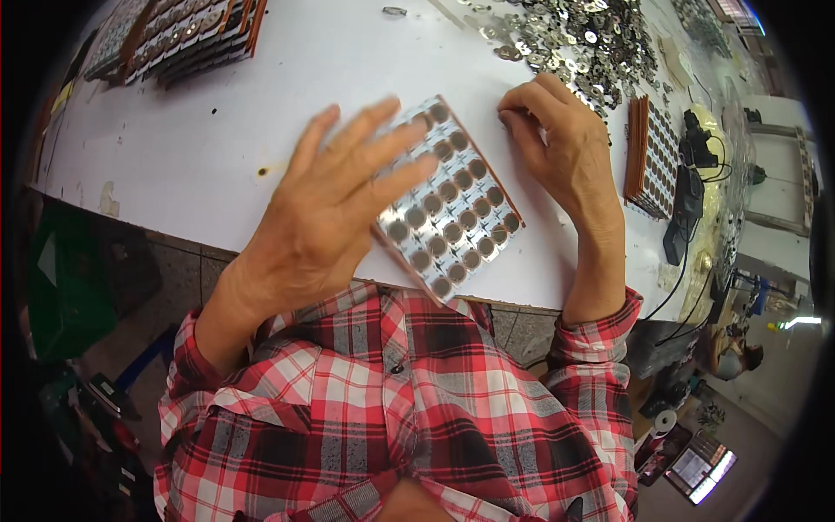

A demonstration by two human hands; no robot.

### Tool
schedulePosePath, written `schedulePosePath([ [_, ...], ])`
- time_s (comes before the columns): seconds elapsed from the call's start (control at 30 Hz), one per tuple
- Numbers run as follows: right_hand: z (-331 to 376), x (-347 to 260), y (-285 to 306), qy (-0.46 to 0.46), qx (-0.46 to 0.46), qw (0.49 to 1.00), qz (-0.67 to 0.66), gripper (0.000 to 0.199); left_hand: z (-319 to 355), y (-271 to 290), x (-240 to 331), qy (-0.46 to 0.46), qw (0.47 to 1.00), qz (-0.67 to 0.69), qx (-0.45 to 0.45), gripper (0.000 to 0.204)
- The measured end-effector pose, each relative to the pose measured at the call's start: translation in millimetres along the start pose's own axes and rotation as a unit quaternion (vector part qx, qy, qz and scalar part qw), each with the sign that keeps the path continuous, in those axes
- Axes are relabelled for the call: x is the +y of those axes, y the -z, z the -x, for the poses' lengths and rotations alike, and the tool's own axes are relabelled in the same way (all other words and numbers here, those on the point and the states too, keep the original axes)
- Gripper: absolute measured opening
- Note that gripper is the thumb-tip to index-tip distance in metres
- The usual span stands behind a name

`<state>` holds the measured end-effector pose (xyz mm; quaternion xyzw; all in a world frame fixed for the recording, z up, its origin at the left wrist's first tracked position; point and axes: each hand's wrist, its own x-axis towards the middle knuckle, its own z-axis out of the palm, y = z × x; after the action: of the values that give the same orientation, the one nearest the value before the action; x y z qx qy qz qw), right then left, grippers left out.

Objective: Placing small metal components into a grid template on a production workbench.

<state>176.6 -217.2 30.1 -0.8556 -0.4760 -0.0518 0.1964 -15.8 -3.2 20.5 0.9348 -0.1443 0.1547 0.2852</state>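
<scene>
A panel (pixel 470 209) with rows of round dark discs on a silvery base and a brown edge lies at a slant near the table's front edge. Over its left part reaches my left hand (pixel 322 209), fingers spread and slightly blurred; whether they touch the panel I cannot tell. To the right of the panel, my right hand (pixel 561 139) is closed in a pinch just above the table. What its fingertips hold, if anything, is hidden. Beyond that hand spreads a heap of small shiny metal pieces (pixel 591 43).
A stack of similar panels (pixel 657 161) stands at the right, beside black adapters and cables (pixel 691 187). More stacked panels (pixel 191 35) sit at the far left. One loose metal piece (pixel 394 11) lies at the back of the white table (pixel 200 165). A green crate (pixel 74 278) is below, left.
</scene>
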Motion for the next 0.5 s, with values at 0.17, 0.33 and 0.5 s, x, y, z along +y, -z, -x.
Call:
schedulePosePath([
  [0.17, 3.8, 5.5, 3.3, -0.021, 0.007, 0.992, -0.12, 0.016, 11.6, -4.8, -7.4, -0.015, 0.995, -0.052, 0.087, 0.051],
  [0.33, 0.3, 7.1, -1.0, 0.019, -0.006, 0.999, -0.044, 0.016, 25.2, -14.3, 7.3, -0.028, 0.992, -0.052, 0.112, 0.046],
  [0.5, 0.4, -20.5, 0.8, -0.044, 0.035, 0.978, -0.199, 0.014, 25.6, -28.8, 21.8, 0.003, 0.987, 0.027, 0.161, 0.046],
])
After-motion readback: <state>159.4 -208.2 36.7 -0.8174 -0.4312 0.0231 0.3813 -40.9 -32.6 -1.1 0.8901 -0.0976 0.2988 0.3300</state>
